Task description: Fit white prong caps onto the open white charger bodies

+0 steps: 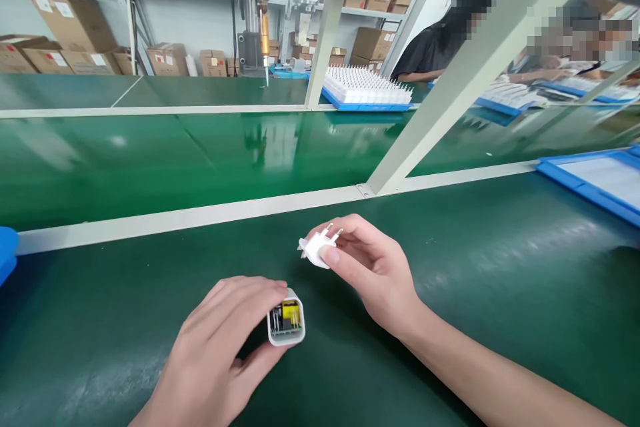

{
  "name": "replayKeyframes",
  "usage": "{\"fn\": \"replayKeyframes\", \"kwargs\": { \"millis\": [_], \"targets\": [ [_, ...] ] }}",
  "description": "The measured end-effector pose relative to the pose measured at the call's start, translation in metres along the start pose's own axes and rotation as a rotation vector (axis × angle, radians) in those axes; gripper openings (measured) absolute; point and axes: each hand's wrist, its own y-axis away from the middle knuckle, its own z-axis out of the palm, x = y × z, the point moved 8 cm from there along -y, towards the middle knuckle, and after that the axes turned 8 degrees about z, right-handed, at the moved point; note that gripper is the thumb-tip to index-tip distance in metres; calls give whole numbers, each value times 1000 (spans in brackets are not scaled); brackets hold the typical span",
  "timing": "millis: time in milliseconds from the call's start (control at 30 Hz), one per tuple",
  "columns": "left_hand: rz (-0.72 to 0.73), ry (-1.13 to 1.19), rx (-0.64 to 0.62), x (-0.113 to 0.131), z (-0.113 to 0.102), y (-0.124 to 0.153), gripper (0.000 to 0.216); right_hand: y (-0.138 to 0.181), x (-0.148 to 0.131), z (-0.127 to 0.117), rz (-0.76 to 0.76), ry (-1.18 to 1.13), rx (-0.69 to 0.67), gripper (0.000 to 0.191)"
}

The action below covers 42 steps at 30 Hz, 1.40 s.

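Observation:
My left hand grips a white charger housing on its side, with the open end turned to the right. Inside that end a yellow part, dark parts and thin metal leads show. Above and to the right, my right hand pinches a white two-pin plug cap between thumb and fingers. Its two round metal pins point up to the right, and small prongs stick out on its left side. Housing and cap are apart, a short gap between them.
A pale metal rail and a slanted post stand beyond my hands. Past them runs a green conveyor belt. Blue trays lie far right and across the belt. A co-worker sits at the back right.

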Motion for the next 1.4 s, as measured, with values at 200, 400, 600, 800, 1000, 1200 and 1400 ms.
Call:
{"fn": "replayKeyframes", "kwargs": {
  "millis": [200,400,600,800,1000,1200,1400],
  "targets": [
    [27,60,22,1,-1,-4,23,5,-9,11,-27,39,-101,13],
    [-415,131,-206,-35,23,8,20,14,-33,35,-221,442,-376,10],
    [-551,198,-253,-41,26,10,18,16,-21,48,-261,707,-459,8],
    [-486,228,-233,-37,23,5,16,19,-22,55,-300,727,-444,5],
    [-446,224,-222,-34,22,5,15,24,-25,60,-345,854,-440,5],
    [-432,228,-211,-35,24,5,15,28,-26,63,-396,953,-379,4],
    [-412,211,-201,-33,23,2,17,30,-25,66,-347,944,-351,12]
  ]
}}
